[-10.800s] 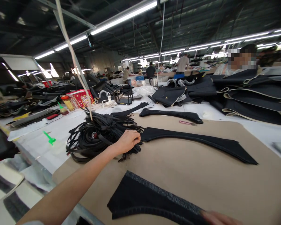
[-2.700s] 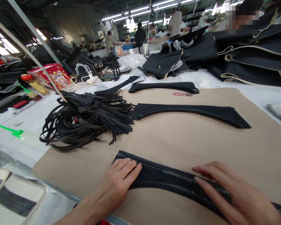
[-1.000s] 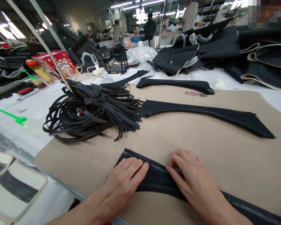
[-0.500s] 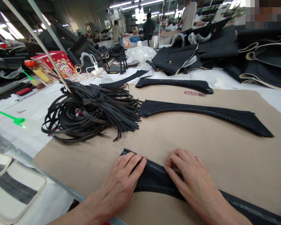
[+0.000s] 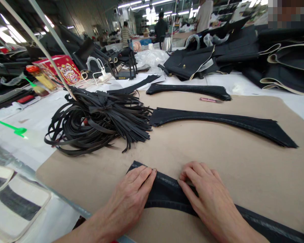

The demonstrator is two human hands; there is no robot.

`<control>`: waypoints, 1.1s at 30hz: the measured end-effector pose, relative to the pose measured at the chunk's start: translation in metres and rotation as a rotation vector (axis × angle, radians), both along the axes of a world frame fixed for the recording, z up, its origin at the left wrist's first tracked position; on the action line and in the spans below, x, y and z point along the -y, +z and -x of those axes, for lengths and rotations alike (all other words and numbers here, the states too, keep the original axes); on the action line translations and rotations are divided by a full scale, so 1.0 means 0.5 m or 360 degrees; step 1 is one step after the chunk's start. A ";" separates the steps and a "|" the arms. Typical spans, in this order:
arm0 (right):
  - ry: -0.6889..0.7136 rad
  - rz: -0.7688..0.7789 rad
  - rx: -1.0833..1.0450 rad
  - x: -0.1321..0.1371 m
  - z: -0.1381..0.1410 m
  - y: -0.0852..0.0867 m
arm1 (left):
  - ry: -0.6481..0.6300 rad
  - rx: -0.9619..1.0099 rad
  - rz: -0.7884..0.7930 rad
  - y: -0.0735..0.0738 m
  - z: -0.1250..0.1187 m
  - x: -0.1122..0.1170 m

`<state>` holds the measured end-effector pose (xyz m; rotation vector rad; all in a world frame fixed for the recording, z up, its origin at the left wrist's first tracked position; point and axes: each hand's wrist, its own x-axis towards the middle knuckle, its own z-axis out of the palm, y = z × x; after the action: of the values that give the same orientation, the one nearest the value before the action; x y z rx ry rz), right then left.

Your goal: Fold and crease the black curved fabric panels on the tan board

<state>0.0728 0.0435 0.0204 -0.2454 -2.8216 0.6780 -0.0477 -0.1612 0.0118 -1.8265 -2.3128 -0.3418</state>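
A long, curved black fabric or leather piece (image 5: 171, 195) lies on the tan board in front of me, with a pale whitish streak along its folded far edge. My left hand (image 5: 134, 190) grips that edge near the piece's left end, fingers and thumb closed together. Further right along the same edge, my right hand (image 5: 206, 189) pinches it between thumb and curled fingers. The right forearm covers part of the piece, which runs on to the lower right corner. Beyond my hands rests a stack of similar curved black pieces (image 5: 212, 121).
A tangled bundle of black strips (image 5: 101, 118) lies left on the tan board (image 5: 91, 182). Behind are another black stack (image 5: 190, 90), a pink-handled tool (image 5: 210, 100) and black bags (image 5: 190, 62). A green spatula-like tool (image 5: 19, 131) lies far left. People stand in the background.
My left hand has shifted very slightly left along the edge of the black piece. My right hand keeps its place, and the surroundings look the same.
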 end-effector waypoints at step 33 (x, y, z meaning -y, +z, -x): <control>0.0466 -0.0354 -0.0119 0.028 -0.016 -0.003 | -0.0019 -0.0016 -0.0220 0.035 0.010 -0.008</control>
<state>0.0807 0.0296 0.0190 0.2301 -2.8552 0.4095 -0.0527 -0.1572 0.0294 -1.7730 -2.2126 -0.4804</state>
